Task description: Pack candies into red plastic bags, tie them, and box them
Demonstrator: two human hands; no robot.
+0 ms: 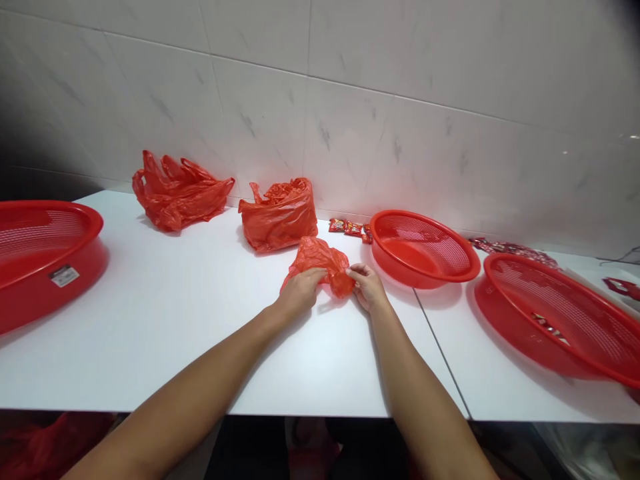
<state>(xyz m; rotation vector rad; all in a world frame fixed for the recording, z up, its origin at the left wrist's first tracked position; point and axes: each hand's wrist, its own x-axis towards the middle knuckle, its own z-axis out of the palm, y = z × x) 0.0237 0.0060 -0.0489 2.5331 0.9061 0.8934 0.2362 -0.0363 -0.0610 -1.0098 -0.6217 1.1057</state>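
Note:
A thin red plastic bag [320,255] is bunched up over the white table [320,360], between my two hands. My left hand [300,292] is closed on the bag's near left side, its thumb and fingers pinching the film. On the other side, my right hand [367,285] pinches the bag's right edge between thumb and fingertips. Just behind stands a fuller red plastic bag [280,223], its contents hidden by the film. To the right of my right hand sits a round red plastic basket [425,267] with perforated sides.
A crumpled red bag [183,193] lies by the tiled wall [250,100]. Small red snack packets [350,229] lie beside the round basket. A large red basket [65,267] stands at far left, another basket [530,333] at right with a packet inside. A seam [440,350] crosses the table.

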